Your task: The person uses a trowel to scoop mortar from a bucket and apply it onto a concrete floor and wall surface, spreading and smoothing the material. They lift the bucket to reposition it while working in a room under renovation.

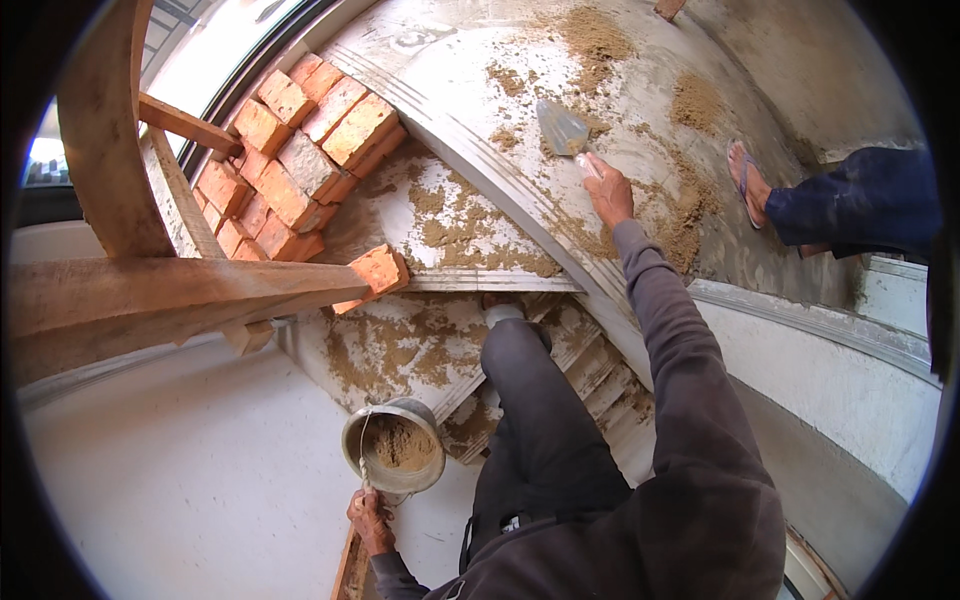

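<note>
Right hand [608, 192]: arm stretched forward over the upper floor [462, 62], fingers closed around the handle of a trowel [563, 130]. The blade points away from the person, toward the upper left, above a patch of sand [597, 128]; whether it touches the floor, cannot tell.

Left hand [372, 520]: low, near the lower edge of the view, fingers curled closed on the bail [364, 455] of a bucket [424, 413]. The bucket is tilted, its mouth facing the camera, with brown sand [402, 443] inside. Whether it hangs free or rests on something, cannot tell.

Surroundings: more sand is scattered on the upper floor, in a loose heap [595, 40] at the far side and over the step [480, 225] below. Orange bricks [300, 165] are stacked at the left end of that step. A single brick [380, 272] sits at its near edge, beside the end of a wooden beam [180, 300]. At right, another person's sandalled foot [750, 180] stands on the upper floor, near the sand.
</note>
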`<state>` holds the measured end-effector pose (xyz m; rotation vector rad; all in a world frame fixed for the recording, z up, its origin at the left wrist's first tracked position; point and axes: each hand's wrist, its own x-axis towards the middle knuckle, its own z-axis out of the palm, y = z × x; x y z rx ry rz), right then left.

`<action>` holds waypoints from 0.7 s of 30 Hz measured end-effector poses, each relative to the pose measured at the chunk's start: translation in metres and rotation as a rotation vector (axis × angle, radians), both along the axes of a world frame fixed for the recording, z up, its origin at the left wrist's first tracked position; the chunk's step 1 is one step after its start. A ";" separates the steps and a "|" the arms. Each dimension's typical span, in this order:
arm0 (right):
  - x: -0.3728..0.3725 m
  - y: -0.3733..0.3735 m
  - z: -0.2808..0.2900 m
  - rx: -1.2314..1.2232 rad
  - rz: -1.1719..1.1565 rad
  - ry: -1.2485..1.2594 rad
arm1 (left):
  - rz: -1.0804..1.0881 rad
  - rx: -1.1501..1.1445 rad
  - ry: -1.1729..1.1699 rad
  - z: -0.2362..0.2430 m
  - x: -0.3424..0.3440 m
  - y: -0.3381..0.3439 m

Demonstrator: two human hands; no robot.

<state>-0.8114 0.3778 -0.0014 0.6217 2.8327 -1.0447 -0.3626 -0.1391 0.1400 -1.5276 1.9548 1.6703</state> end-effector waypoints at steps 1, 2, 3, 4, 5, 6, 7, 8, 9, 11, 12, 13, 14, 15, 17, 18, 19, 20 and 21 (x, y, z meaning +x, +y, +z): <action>-0.002 0.001 -0.001 0.006 -0.072 -0.005 | 0.007 0.001 0.012 0.001 0.000 0.000; -0.005 0.006 -0.002 0.013 -0.145 -0.010 | 0.007 0.003 0.002 0.000 0.001 -0.001; -0.007 0.011 -0.002 0.019 -0.218 -0.015 | 0.005 0.005 -0.009 -0.001 0.004 -0.003; -0.010 0.014 0.001 -0.053 -0.322 -0.013 | 0.004 0.006 -0.022 -0.001 0.006 -0.005; -0.015 0.018 0.008 -0.124 -0.425 -0.011 | 0.016 -0.002 -0.027 0.000 0.007 -0.005; -0.019 0.022 0.015 -0.195 -0.528 -0.010 | 0.026 -0.011 -0.032 0.001 0.008 -0.005; -0.023 0.028 0.019 -0.263 -0.631 -0.008 | 0.037 -0.017 -0.037 0.002 0.009 -0.003; -0.023 0.039 0.015 -0.299 -0.627 -0.005 | 0.036 -0.009 -0.021 0.000 0.008 -0.001; -0.022 0.048 0.008 -0.335 -0.624 -0.002 | 0.034 -0.001 -0.004 -0.003 0.008 0.000; -0.019 0.048 0.006 -0.478 -0.547 -0.028 | 0.025 0.002 0.010 -0.004 0.009 0.000; -0.015 0.046 0.003 -0.575 -0.474 -0.053 | 0.015 0.006 0.008 -0.005 0.009 0.000; -0.010 0.038 0.004 -0.674 -0.400 -0.080 | 0.005 0.008 0.006 -0.005 0.009 -0.001; -0.004 0.026 0.009 -0.702 -0.349 -0.087 | 0.014 0.006 -0.002 -0.005 0.008 -0.001; 0.002 0.014 0.008 -0.743 -0.381 -0.064 | 0.022 0.004 -0.011 -0.004 0.006 -0.001; 0.009 0.007 0.006 -0.816 -0.442 -0.005 | 0.008 0.013 -0.013 -0.006 0.004 0.000; 0.013 0.019 -0.008 -0.917 -0.496 0.025 | -0.015 0.020 -0.012 -0.007 0.005 -0.001; 0.014 0.029 -0.015 -0.972 -0.541 0.041 | -0.033 0.016 -0.010 -0.006 0.004 -0.003; 0.018 0.040 -0.020 -1.025 -0.588 0.052 | -0.034 0.012 -0.004 -0.004 0.000 -0.001; 0.022 0.051 -0.024 -1.078 -0.635 0.064 | -0.035 0.009 0.002 0.000 -0.004 0.003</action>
